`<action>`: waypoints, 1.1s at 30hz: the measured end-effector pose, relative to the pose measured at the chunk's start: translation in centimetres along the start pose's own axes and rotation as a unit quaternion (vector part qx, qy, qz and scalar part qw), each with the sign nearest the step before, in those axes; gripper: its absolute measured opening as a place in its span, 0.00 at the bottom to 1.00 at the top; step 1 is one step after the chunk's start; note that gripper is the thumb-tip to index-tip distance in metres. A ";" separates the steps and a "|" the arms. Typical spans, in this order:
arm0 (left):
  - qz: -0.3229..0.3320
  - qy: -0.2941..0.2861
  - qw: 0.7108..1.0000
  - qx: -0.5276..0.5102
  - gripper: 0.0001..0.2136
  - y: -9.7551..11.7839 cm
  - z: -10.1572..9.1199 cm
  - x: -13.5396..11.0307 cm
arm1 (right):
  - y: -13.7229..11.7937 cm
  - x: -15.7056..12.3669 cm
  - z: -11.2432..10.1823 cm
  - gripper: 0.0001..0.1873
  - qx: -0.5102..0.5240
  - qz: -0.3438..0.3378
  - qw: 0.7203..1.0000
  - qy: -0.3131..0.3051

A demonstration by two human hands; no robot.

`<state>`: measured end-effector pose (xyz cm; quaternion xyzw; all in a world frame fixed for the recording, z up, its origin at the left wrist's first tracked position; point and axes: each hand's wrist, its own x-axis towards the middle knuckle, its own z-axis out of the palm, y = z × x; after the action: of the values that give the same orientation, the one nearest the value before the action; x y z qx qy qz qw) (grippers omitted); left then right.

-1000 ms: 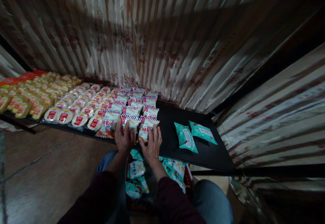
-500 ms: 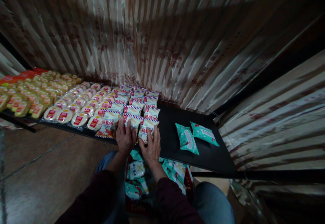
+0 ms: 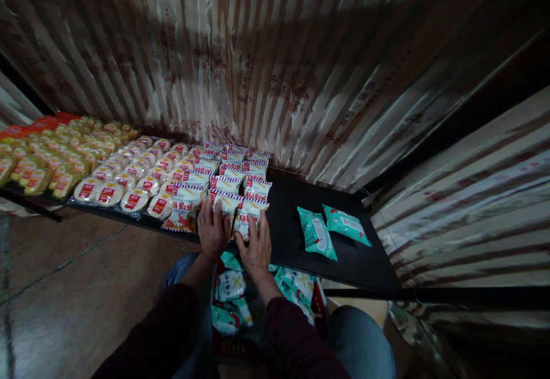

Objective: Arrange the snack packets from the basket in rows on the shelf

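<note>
Both hands rest at the front of a block of white snack bags with red lettering and striped edges. My left hand (image 3: 213, 229) lies with fingers extended on a front snack bag (image 3: 227, 201). Beside it, my right hand (image 3: 256, 246) touches the right front snack bag (image 3: 248, 214), its fingers stretched and thumb apart. Another snack bag (image 3: 184, 210) lies just left of my left hand. The bags stand in several rows on a black shelf (image 3: 283, 236). Parts of the front bags are hidden under my fingers.
Two teal bags (image 3: 317, 233) lie at the shelf's right. Round white packaged cakes (image 3: 134, 200) and yellow packages (image 3: 64, 180) fill the left. Below the shelf, between my knees, a box (image 3: 318, 304) holds teal bags. A striped curtain (image 3: 240, 70) hangs behind.
Hardly anything differs. Both hands stay on the same front bags, and the view has shifted very slightly.
</note>
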<state>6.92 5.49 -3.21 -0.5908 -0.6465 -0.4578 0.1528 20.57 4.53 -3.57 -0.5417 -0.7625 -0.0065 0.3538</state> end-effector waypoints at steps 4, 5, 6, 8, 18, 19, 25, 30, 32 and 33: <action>0.007 0.000 1.000 0.002 0.24 -0.2 -0.1 -0.5 | 0.0 0.0 -0.1 0.29 0.011 0.006 1.000 0.002; 0.013 0.000 1.000 0.003 0.24 -0.3 -0.1 -0.6 | 0.0 0.0 -0.2 0.29 0.017 0.007 1.000 0.004; 0.019 0.000 1.000 0.005 0.24 -0.3 -0.1 -0.7 | 0.0 0.0 -0.2 0.29 0.023 0.006 1.000 0.004; 0.022 0.003 1.000 0.008 0.22 -0.4 -0.1 -0.8 | 0.1 0.0 -0.4 0.26 0.040 0.005 0.999 0.002; 0.000 0.001 1.000 0.005 0.20 -0.2 0.0 -0.3 | 0.8 0.9 -0.1 0.37 0.150 0.152 0.977 0.022; 0.000 0.000 1.000 0.003 0.20 -0.2 0.0 -0.3 | 0.9 1.0 0.0 0.38 0.155 0.161 0.974 0.023; 0.006 0.020 1.000 0.017 0.22 -0.3 0.2 -0.6 | 1.7 2.3 0.1 0.43 0.173 0.222 0.960 0.007; 0.005 0.002 1.000 0.010 0.20 -0.2 -0.2 -0.5 | 2.3 3.4 -0.2 0.46 0.197 0.247 0.949 -0.007; 0.002 -0.012 1.000 0.010 0.20 -0.2 -0.3 -0.4 | 2.5 3.5 -0.1 0.46 0.210 0.253 0.944 -0.012; 0.000 -0.015 1.000 0.010 0.20 -0.1 -0.3 -0.4 | 2.6 3.5 0.0 0.46 0.217 0.250 0.943 -0.014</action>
<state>6.81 5.05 -3.42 -0.5964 -0.6532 -0.4420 0.1492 22.15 8.46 -2.61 -0.6252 -0.5901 0.2556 0.4423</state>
